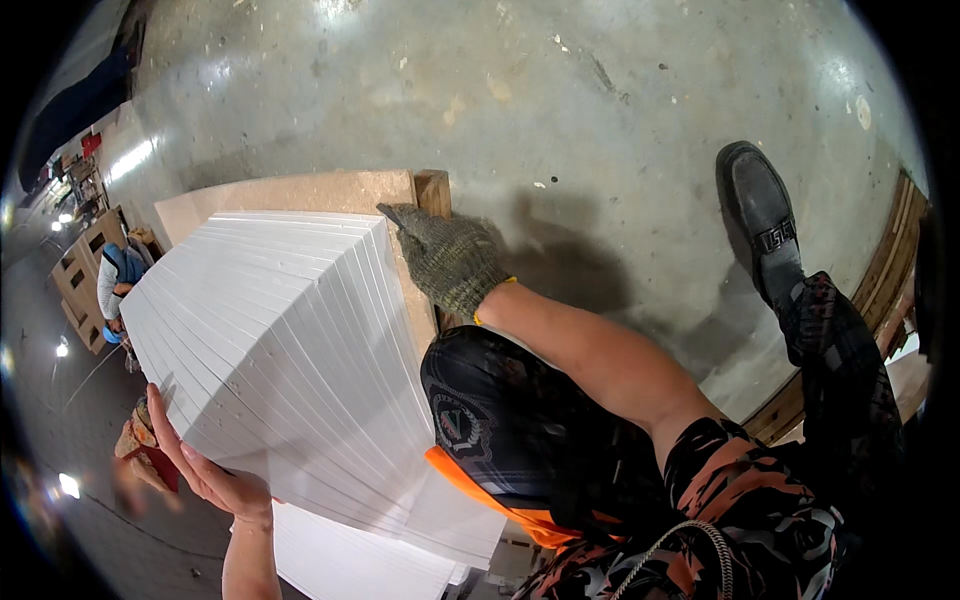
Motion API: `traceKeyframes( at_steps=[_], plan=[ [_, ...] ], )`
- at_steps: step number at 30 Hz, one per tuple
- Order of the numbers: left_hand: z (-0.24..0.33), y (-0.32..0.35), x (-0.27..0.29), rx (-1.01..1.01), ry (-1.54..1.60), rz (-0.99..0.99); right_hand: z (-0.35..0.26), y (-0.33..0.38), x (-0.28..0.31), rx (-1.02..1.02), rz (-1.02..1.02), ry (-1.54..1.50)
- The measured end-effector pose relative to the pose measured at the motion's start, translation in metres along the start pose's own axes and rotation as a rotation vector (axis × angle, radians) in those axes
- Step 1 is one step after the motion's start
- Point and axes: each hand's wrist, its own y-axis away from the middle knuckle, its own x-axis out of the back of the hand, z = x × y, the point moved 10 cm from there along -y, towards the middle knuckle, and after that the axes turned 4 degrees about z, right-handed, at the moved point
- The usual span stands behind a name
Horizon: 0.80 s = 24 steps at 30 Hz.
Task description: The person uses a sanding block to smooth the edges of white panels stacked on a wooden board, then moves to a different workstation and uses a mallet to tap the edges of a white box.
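Observation:
A tall stack of white panels (300,330) leans in front of me, its long thin edges showing as fine lines. My left hand (210,480), bare, lies against the stack's left side with fingers stretched out and held flat. At the stack's far right corner is my right hand (450,260), in a grey-green knit glove with a yellow cuff edge. One gloved finger reaches out to the corner; the other fingertips are hidden. Behind and beside the panels runs a tan particle board (300,192), touching the stack near the glove.
A wooden block (433,193) stands at the board's end. More white panels (355,560) lie below the stack. My knee (500,400) is close to its right side. A person (115,285) crouches far left near wooden crates (80,275). Wooden planks (890,250) lie at the right.

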Motion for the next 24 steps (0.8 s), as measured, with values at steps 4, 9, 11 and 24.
traceKeyframes(
  at_steps=[4,9,11,24],
  plan=[
    [0.003,-0.001,-0.002,-0.061,-0.038,-0.012,-0.005,-0.010,-0.007,-0.005,-0.128,-0.041],
    [-0.003,0.001,0.003,-0.029,-0.032,0.007,-0.035,0.008,0.014,0.487,0.091,-0.179],
    [-0.003,0.000,0.005,-0.024,-0.023,0.016,-0.013,-0.003,0.011,0.122,-0.067,-0.134],
    [-0.001,-0.001,0.002,-0.018,-0.022,-0.002,-0.023,0.024,0.011,0.162,0.261,-0.170]
  ],
)
